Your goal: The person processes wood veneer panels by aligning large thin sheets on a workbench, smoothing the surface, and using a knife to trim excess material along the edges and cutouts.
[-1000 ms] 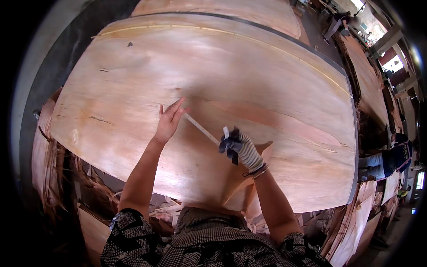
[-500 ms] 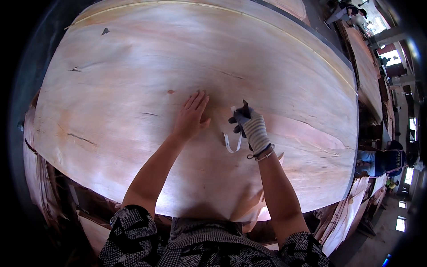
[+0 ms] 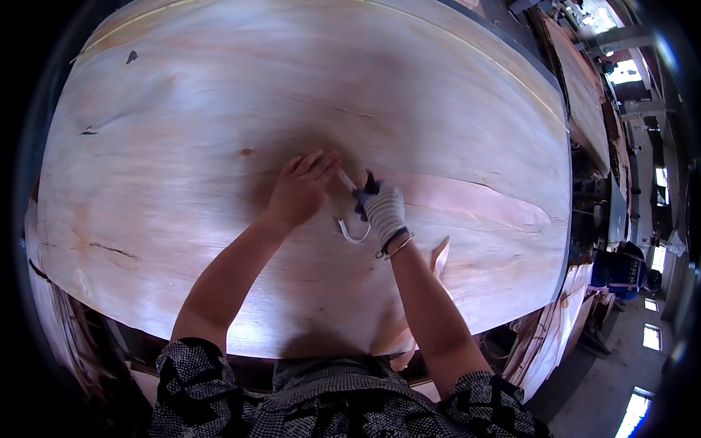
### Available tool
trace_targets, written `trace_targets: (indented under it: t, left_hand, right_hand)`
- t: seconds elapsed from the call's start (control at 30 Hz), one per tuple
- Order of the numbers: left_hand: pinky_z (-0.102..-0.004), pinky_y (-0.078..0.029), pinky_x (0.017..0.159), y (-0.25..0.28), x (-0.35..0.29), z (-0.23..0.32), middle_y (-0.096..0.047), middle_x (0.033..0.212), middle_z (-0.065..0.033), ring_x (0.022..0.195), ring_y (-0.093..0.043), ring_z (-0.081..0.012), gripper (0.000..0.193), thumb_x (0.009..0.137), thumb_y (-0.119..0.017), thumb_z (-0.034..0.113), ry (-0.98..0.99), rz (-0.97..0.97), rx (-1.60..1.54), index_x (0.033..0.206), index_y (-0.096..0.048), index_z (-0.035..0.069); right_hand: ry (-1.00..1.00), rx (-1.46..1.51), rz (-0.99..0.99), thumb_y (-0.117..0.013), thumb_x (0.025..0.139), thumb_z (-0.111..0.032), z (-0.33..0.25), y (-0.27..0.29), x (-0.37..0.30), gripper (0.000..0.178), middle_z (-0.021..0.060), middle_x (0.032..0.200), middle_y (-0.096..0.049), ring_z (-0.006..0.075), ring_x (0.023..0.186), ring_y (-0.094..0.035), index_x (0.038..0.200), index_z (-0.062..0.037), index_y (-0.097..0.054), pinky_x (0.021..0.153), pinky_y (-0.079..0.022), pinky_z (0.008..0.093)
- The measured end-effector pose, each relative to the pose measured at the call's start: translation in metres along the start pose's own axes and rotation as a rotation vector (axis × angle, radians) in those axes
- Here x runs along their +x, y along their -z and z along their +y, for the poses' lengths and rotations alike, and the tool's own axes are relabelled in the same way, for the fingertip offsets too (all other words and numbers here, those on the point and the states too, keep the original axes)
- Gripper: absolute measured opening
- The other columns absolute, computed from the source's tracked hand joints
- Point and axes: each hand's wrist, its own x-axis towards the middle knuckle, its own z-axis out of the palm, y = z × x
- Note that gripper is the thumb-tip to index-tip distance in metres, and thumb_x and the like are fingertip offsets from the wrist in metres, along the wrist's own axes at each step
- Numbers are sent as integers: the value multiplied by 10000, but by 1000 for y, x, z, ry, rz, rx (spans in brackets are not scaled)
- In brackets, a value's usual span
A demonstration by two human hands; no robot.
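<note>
A wide, pale wood veneer sheet [image 3: 182,95] lies in front of me. My left hand [image 3: 298,191], bare, rests on it palm down with the fingers stretched out, the fingertips at the upper end of a white tape strip [image 3: 346,178]. My right hand [image 3: 382,206] wears a striped knit glove with dark fingers and is closed on the strip. A dark pointed piece [image 3: 371,182] sticks up from this grip; its kind I cannot make out. Below the gloved hand the tape's loose end [image 3: 352,237] curls over the veneer.
A split with a pinker patch [image 3: 475,198] runs to the right. Small holes [image 3: 87,131] and a crack [image 3: 113,250] mark the left side. A loose veneer piece [image 3: 440,255] stands by my right forearm. More veneer stacks [image 3: 555,321] and a person [image 3: 621,271] are at the right.
Both hands have shifted left in the picture, as has the sheet. My left fingertips have come to the tape's end, and a stretch of tape now spans between the hands.
</note>
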Motion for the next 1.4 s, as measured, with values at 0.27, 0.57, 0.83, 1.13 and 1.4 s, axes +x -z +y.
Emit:
trace_targets:
  t: [0.27, 0.57, 0.83, 1.13, 1.4]
  left_hand:
    - [-414, -264, 1019, 11, 4, 43, -435, 1280, -90, 1213, -361, -247, 416, 700, -554, 47, -178, -136, -225, 1115, -535, 74]
    - [-397, -329, 980, 3, -7, 46, -464, 1221, -118, 1193, -394, -284, 342, 738, -566, 83, -301, -180, -37, 1079, -553, 55]
    - [-450, -235, 1016, -10, 0, 98, -477, 1248, -101, 1182, -423, -266, 402, 816, -509, 73, 234, 49, -280, 1216, -471, 79]
    - [-502, -153, 1044, -119, 125, 297, -397, 1318, -106, 1272, -285, -307, 454, 816, -532, 137, -30, 5, -40, 1259, -431, 125]
    - [-494, -169, 1043, -204, 247, 501, -405, 1306, -96, 1239, -332, -294, 417, 819, -536, 157, -303, -55, -209, 1229, -463, 134]
  right_hand:
    - [137, -491, 162, -648, 703, -287, 23, 10, 2, 305, 169, 749, -633, 311, 733, -619, 853, -24, -614, 652, -482, 369]
    - [264, -630, 38, -567, 810, -289, 16, 86, -23, 287, 147, 720, -640, 229, 504, -596, 850, -6, -594, 499, -478, 345]
    - [36, 492, -107, -589, 832, -202, 172, 269, -117, 196, 68, 792, -653, 67, 439, -488, 944, -43, -570, 395, -379, 196]
    - [-71, 651, 248, -618, 808, -154, 319, 478, -94, 140, 75, 691, -633, 62, 416, -444, 872, -35, -578, 384, -337, 186]
    - [-82, 653, 372, -605, 814, -142, 372, 578, -67, 99, 59, 672, -626, 55, 415, -444, 844, -51, -581, 383, -322, 174]
